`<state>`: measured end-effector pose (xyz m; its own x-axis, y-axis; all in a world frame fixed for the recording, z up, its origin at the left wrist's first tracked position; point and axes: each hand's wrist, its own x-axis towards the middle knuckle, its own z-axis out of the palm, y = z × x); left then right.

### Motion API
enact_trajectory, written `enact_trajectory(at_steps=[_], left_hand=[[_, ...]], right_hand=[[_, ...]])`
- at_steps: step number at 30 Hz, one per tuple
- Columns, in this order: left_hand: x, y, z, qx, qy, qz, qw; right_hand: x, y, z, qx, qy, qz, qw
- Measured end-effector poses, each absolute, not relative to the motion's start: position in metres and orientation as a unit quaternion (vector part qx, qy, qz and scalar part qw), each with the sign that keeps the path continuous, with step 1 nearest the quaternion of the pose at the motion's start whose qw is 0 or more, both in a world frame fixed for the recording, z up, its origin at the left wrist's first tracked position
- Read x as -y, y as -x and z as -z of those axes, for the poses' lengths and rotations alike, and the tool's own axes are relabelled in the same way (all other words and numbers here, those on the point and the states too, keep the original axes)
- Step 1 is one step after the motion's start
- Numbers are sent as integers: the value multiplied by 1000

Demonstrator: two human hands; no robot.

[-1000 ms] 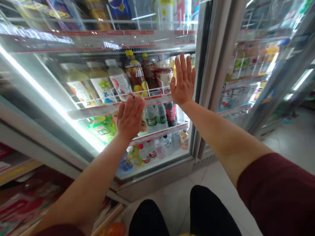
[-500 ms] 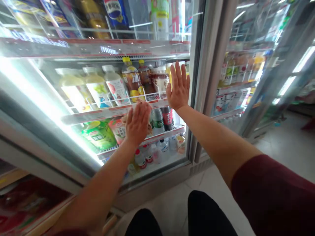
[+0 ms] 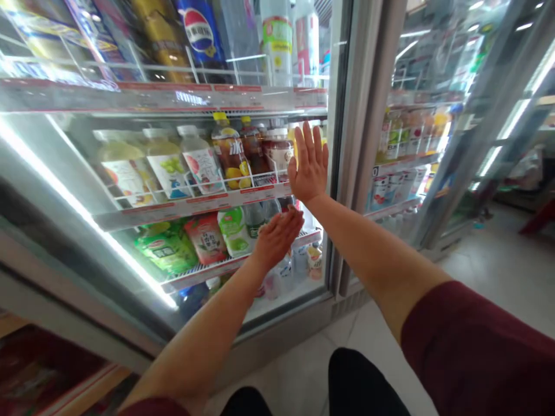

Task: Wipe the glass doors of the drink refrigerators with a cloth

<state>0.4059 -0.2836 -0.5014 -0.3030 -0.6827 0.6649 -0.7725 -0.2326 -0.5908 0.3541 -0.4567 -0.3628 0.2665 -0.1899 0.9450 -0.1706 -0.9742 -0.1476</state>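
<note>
My left hand [image 3: 278, 236] lies flat against the glass door [image 3: 260, 320] of a drinks fridge, fingers together and pointing up to the right. Under its fingertips shows a small edge of a pinkish cloth [image 3: 295, 209], mostly hidden by the hand. Higher and to the right, my right hand [image 3: 309, 167] rests with its palm on the same glass, fingers stretched out, near the door's right frame [image 3: 342, 144]. Behind the glass, near the hands, stand a lemon tea bottle [image 3: 232, 153] and a green-and-white pouch [image 3: 234, 231].
Shelves of bottles and pouches fill the fridge, with a Pepsi bottle [image 3: 200, 34] on the upper shelf. A second glass-door fridge [image 3: 403, 156] adjoins at right. Low at left is a wooden-edged shelf [image 3: 87, 393]. My knees [image 3: 359, 381] are above the tiled floor [image 3: 295, 370].
My left hand has slid right and down across the glass, turning its fingers to the right, uncovering the green-and-white pouch. My right hand stays on the glass; the view has shifted slightly.
</note>
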Motion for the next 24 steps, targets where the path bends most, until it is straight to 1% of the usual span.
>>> enact_trajectory(at_steps=[2, 4, 6, 9, 11, 13, 16, 19, 21, 24], left_hand=[[287, -414, 479, 574, -619, -530, 80], [293, -413, 480, 547, -646, -522, 105], [300, -403, 506, 568, -649, -498, 93], [309, -384, 565, 647, -597, -472, 44], [309, -379, 588, 688, -558, -464, 20], [304, -383, 584, 703, -543, -460, 7], [290, -401, 543, 678, -563, -473, 13], [275, -412, 505, 590, -615, -520, 56], [269, -409, 506, 543, -643, -536, 72], [268, -393, 549, 581, -636, -507, 35]], right_hand=[[457, -355, 364, -110, 791, 601, 8], [458, -356, 364, -112, 791, 602, 7], [458, -356, 364, -114, 793, 598, 5], [458, -355, 364, -110, 794, 598, 7], [458, -355, 363, -110, 793, 599, 13], [458, -355, 363, -112, 794, 597, 16], [461, -358, 365, -108, 793, 600, 6], [464, -361, 367, -99, 785, 612, -2], [464, -362, 367, -102, 786, 610, -3], [464, -361, 367, -118, 794, 596, -10]])
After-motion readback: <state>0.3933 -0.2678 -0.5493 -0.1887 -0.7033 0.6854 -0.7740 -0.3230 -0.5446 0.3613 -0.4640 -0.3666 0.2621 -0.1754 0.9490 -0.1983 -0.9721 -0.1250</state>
